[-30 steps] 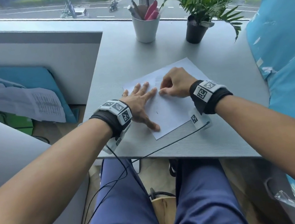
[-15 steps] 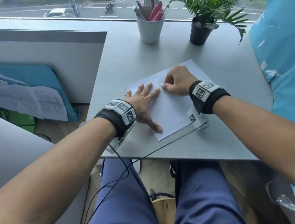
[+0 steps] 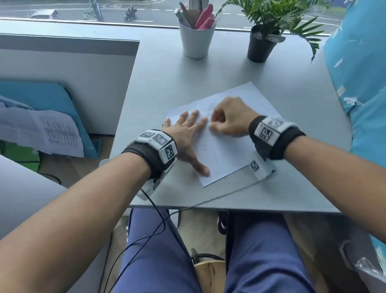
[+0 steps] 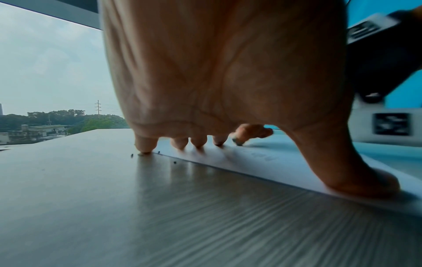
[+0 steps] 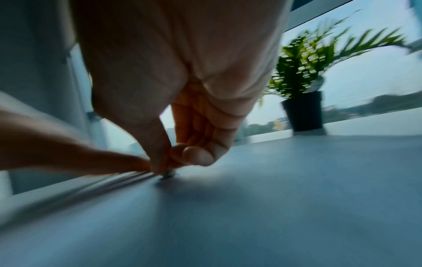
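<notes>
A white sheet of paper (image 3: 225,151) lies on the grey desk (image 3: 165,83) in front of me. My left hand (image 3: 190,132) lies flat on the sheet's left part, fingers spread and straight, the thumb (image 4: 365,182) pressing near the edge of the paper (image 4: 262,162). My right hand (image 3: 211,125) is curled just right of the left index finger. Its thumb and fingertips (image 5: 196,155) pinch a small grey object (image 5: 168,174) against the sheet. The object is too small and blurred to name.
A white cup of pens (image 3: 196,39) and a potted plant (image 3: 261,42) stand at the desk's far edge by the window. A blue panel (image 3: 377,85) rises along the right side. Cables (image 3: 162,220) hang from the wrist cameras over my lap.
My right hand has made small movements over the sheet beside the left index finger and looks blurred now. The left hand has stayed pressed flat on the paper.
</notes>
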Demonstrator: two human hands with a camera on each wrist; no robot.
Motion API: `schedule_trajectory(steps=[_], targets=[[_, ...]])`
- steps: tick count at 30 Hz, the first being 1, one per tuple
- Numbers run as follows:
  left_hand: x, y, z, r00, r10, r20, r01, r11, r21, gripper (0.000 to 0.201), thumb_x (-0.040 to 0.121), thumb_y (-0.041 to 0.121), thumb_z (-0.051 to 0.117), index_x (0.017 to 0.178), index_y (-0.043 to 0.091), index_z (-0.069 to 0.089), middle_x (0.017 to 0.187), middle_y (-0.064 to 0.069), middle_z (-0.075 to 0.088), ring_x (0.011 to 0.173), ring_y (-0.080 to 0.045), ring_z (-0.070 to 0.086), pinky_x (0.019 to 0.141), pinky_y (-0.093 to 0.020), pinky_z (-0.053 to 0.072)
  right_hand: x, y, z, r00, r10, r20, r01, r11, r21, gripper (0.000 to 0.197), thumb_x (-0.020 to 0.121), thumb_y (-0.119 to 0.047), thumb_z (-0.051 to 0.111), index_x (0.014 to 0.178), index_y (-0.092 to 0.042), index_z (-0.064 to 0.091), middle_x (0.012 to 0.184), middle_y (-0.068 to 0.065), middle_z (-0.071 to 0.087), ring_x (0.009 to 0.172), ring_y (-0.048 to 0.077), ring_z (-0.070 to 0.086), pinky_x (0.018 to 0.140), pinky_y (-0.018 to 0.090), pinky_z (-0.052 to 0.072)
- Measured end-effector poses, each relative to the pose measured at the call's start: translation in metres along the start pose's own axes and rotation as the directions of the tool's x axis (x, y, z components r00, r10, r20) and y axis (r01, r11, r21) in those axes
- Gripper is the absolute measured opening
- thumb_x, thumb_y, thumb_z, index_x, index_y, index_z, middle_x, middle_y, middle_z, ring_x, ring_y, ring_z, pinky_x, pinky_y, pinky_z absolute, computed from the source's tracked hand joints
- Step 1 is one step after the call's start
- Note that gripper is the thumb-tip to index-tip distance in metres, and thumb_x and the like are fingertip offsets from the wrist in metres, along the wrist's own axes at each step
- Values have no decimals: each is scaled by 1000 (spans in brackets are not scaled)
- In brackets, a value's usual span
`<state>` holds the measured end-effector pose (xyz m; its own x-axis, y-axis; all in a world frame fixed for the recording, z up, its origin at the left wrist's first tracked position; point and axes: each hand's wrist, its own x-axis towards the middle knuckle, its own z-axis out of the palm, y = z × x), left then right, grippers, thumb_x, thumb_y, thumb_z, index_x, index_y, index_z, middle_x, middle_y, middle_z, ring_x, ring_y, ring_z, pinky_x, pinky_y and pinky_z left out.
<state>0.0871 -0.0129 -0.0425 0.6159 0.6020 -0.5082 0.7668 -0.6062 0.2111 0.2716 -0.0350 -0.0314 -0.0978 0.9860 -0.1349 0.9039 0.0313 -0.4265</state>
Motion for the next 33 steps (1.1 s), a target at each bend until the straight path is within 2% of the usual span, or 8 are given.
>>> schedule_trajectory(steps=[4, 11, 14, 17, 24, 26, 30, 33], targets=[[0, -1, 1, 1000, -6, 1, 6, 1000, 17, 151, 45, 82, 76, 154, 33, -17, 159, 7, -28, 147, -20, -24, 116, -60, -10, -39, -18, 14, 965, -123, 230, 117, 992, 39, 5, 80, -22, 73, 78, -18, 76, 69, -8, 70, 62, 2, 63, 59, 10, 48], [1, 1, -1, 1000, -22, 2, 22, 1000, 4, 149, 46, 82, 75, 154, 34, -16, 160, 5, -25, 147, -21, -23, 112, -64, -15, 9, -5, -6, 1000, -3, -31, 2, 1000, -31, 15, 79, -24, 73, 84, -12, 78, 80, 3, 75, 73, 13, 66, 69, 18, 49], [2, -1, 1, 1000, -12, 1, 12, 1000, 10, 151, 45, 84, 74, 154, 33, -18, 159, 6, -27, 146, -19, -25, 113, -62, -16, -25, -20, 5, 993, -58, 107, 57, 998, 8, 9, 81, -20, 71, 80, -14, 77, 73, -2, 72, 66, 11, 66, 66, 23, 57], [1, -2, 2, 1000, -1, 4, 1, 1000, -4, 152, 44, 84, 74, 153, 33, -19, 159, 7, -29, 146, -19, -27, 114, -59, -16, -41, -27, 8, 945, -131, 298, 131, 991, 21, 5, 81, -21, 73, 81, -17, 77, 72, -7, 72, 66, 4, 66, 63, 14, 53], [-2, -1, -1, 1000, 2, 9, -2, 1000, -22, 153, 48, 80, 76, 154, 23, -19, 160, 7, -26, 147, -16, -24, 117, -56, -13, 22, 1, -13, 1000, 25, -9, -25, 999, -20, 16, 79, -25, 74, 86, -11, 78, 77, 1, 73, 69, 10, 62, 62, 13, 46], [-3, 1, -2, 1000, 1, 13, -1, 1000, -16, 153, 49, 80, 76, 154, 22, -19, 160, 7, -25, 147, -16, -24, 117, -57, -11, 7, -6, -5, 1000, -13, 9, 13, 1000, -22, 13, 79, -23, 72, 83, -12, 78, 75, 0, 72, 65, 11, 61, 57, 11, 44], [-2, -2, 0, 1000, 4, 14, -4, 1000, -4, 155, 46, 83, 74, 154, 23, -20, 160, 8, -26, 147, -16, -24, 117, -58, -10, -34, -24, 9, 951, -138, 275, 148, 989, -15, 7, 80, -22, 73, 78, -17, 76, 68, -8, 69, 59, 1, 61, 57, 12, 47], [-4, 0, -2, 1000, 8, 20, -7, 1000, -13, 153, 49, 81, 75, 154, 22, -20, 160, 7, -26, 147, -16, -24, 118, -57, -9, -7, -19, -3, 974, -105, 200, 120, 990, -68, 13, 79, -24, 73, 79, -12, 77, 74, 2, 74, 69, 15, 68, 67, 26, 55]])
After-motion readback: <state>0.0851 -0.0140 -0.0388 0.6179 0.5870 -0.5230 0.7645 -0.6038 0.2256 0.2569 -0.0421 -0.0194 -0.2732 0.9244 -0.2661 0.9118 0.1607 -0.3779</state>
